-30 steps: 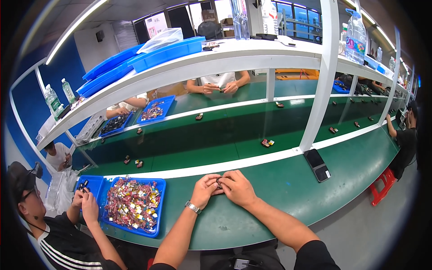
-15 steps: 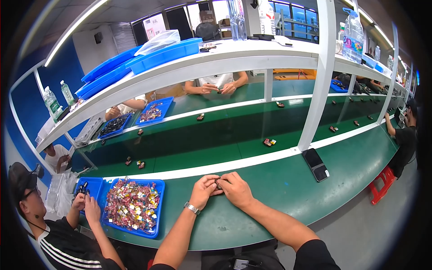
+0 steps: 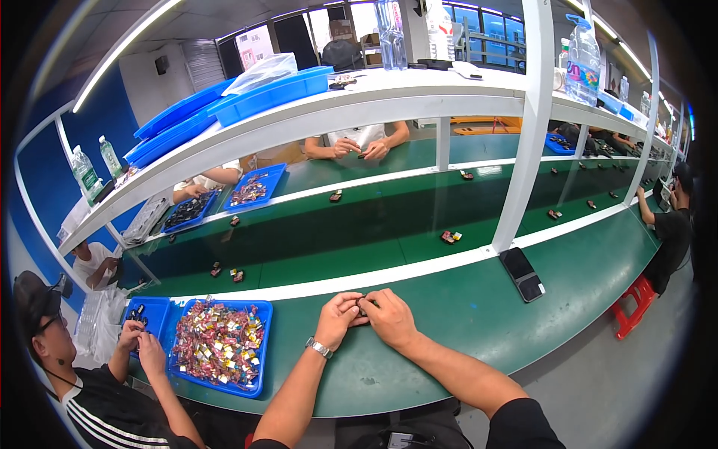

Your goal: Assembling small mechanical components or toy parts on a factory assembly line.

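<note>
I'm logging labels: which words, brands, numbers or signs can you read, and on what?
Large clear bottle, colourful label: lettering shows; not copied out.
Tall clear bottle: red marks, too small.
Red-white bottle: too blurred.
Front green-labelled bottle: too blurred.
White sticker on the black device: too small.
Small dark part in the hands: nothing readable.

Blue wall point(image 3: 112, 135) at left, slanting tube light point(image 3: 129, 55), far windows point(image 3: 493, 28), grey floor point(image 3: 576, 374), red stool point(image 3: 642, 290)

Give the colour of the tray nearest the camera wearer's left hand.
The component tray is bright blue, seen best in the head view.
</note>
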Demonstrator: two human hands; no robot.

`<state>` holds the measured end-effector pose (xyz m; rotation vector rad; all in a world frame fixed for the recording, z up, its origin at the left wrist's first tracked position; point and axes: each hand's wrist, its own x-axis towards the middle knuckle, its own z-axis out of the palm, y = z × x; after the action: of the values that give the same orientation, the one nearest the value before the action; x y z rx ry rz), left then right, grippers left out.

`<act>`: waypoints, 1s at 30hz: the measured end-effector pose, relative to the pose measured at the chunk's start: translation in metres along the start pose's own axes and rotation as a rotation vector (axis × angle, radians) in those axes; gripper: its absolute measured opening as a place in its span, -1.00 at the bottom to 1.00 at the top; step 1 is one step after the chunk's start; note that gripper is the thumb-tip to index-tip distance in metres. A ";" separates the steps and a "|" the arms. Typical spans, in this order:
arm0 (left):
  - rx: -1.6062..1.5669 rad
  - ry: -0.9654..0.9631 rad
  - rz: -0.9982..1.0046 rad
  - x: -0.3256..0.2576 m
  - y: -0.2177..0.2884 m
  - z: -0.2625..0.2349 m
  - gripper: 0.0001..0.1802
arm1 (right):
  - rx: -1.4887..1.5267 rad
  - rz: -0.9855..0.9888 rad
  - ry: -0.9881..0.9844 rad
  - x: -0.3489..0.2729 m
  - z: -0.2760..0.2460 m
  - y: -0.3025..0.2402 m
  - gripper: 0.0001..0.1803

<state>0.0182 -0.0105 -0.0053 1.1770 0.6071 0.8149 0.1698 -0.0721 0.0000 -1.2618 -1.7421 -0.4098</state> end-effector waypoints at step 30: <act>0.427 0.278 0.179 -0.002 0.003 0.002 -0.85 | 0.045 0.580 0.005 0.047 0.054 0.119 -0.73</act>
<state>0.0183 -0.0130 -0.0019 1.5350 0.9469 1.0436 0.2457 0.0427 -0.0170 -1.6508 -1.2901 -0.0342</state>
